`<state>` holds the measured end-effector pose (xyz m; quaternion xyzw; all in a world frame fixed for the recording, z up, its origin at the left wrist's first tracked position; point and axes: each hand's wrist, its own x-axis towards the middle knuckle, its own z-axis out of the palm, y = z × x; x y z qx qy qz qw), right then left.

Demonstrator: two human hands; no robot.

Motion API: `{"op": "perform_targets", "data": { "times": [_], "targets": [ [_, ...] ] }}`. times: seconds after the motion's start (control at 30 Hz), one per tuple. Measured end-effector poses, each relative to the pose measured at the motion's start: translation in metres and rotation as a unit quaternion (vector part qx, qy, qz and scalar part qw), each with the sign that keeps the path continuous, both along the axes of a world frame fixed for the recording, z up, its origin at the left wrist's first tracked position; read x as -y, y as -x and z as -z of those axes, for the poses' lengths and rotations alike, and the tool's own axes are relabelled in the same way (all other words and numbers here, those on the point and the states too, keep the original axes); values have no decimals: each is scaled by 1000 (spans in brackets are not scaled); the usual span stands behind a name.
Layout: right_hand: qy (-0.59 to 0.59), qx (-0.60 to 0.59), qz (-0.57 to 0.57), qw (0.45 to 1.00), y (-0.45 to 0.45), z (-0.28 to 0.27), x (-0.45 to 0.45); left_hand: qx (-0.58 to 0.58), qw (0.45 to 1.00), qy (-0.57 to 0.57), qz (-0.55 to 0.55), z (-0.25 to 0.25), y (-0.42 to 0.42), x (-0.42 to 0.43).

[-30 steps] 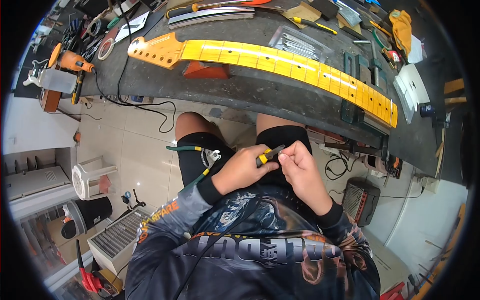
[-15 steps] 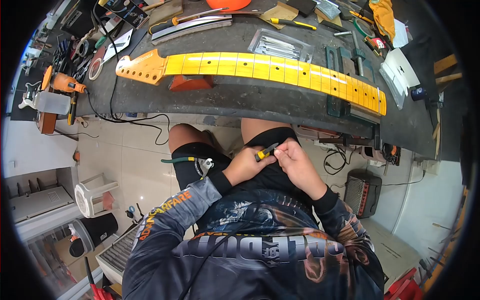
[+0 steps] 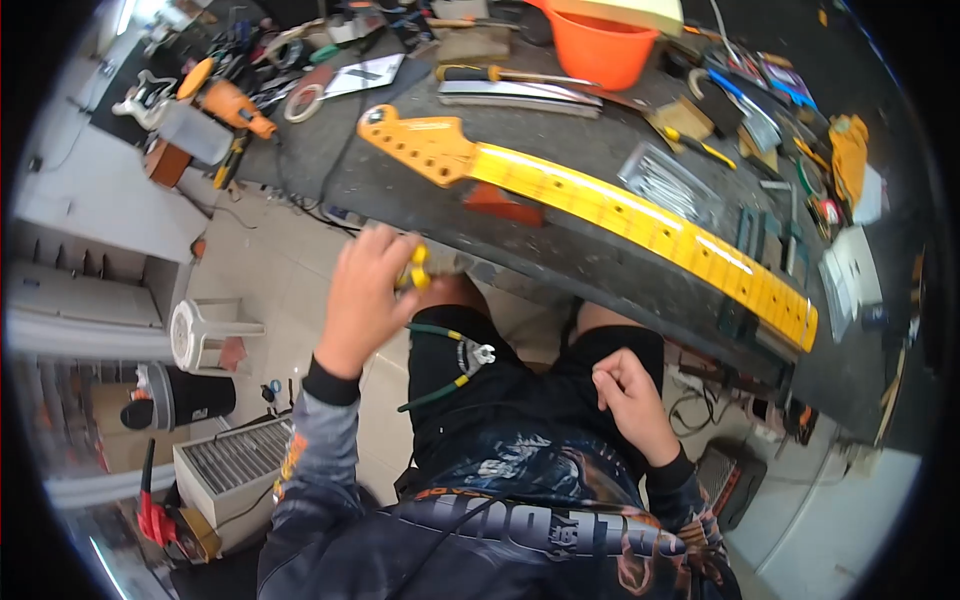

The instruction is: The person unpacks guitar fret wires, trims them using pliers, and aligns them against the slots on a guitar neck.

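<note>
My left hand [image 3: 368,295] is raised over my thigh, its fingers closed around small yellow-handled pliers [image 3: 414,268] whose dark tip points right and is blurred. Low above my lap, my right hand [image 3: 633,398] has its thumb and fingers curled together; whatever may be between them is too small to make out. Green-and-yellow-handled wire strippers [image 3: 470,356] lie on my thigh between the two hands. A maple guitar neck [image 3: 640,222] rests across the bench in front of me, fretboard upward, propped on a red block [image 3: 502,205] near its headstock.
The dark bench [image 3: 420,215] holds an orange tub [image 3: 600,50], a long-shafted screwdriver [image 3: 470,73], a packet of small metal tools [image 3: 668,182] and a green vise [image 3: 765,240]. At left are an orange power tool [image 3: 232,105] and a white stool [image 3: 205,335].
My left hand has moved left and up with the pliers, away from my right hand. The right hand has lowered slightly to the right. The view has turned left.
</note>
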<state>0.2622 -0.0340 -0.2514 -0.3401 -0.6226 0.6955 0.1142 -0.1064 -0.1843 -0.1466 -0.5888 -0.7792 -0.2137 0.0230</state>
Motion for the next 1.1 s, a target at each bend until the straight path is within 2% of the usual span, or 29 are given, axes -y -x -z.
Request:
{"op": "perform_targets", "data": {
  "times": [0.03,0.13,0.2,0.37,0.53,0.6,0.63,0.7,0.77,0.83,0.87,0.93,0.97,1.0,1.1],
  "targets": [
    [1,8,-7,1000,4,-1,1,-114,993,-6,-18,-7,17,-2],
    [-9,34,-40,999,12,-5,3,-153,988,29,-2,-12,58,-17],
    [-93,15,-48,994,17,-3,7,-144,989,41,3,-6,78,-23],
    [-56,30,-73,995,26,3,13,-128,989,66,35,1,91,-28],
    [-66,23,-97,993,43,1,19,-112,991,76,-17,6,83,-36],
    [-72,30,-104,991,46,-2,18,-157,984,-76,-39,8,68,-26],
    [-89,35,-102,990,46,-4,16,-149,984,-76,-67,-2,53,-14],
    [-104,39,-97,989,47,-3,14,-88,991,-57,-83,28,36,30],
    [-102,43,-89,990,44,4,12,58,998,-20,-12,74,7,69],
    [-90,46,-91,991,42,16,12,49,987,154,1,75,-34,84],
    [-78,47,-96,991,43,19,11,51,987,154,-4,89,-48,99],
    [-76,53,-111,990,49,15,9,101,954,283,-15,123,-60,123],
    [-73,59,-120,988,52,12,9,132,941,311,-26,121,-59,124],
    [-74,60,-125,988,55,9,9,134,941,310,-29,123,-57,126],
    [-66,49,-140,987,65,5,8,262,924,270,-63,125,-46,124]
  ]
}}
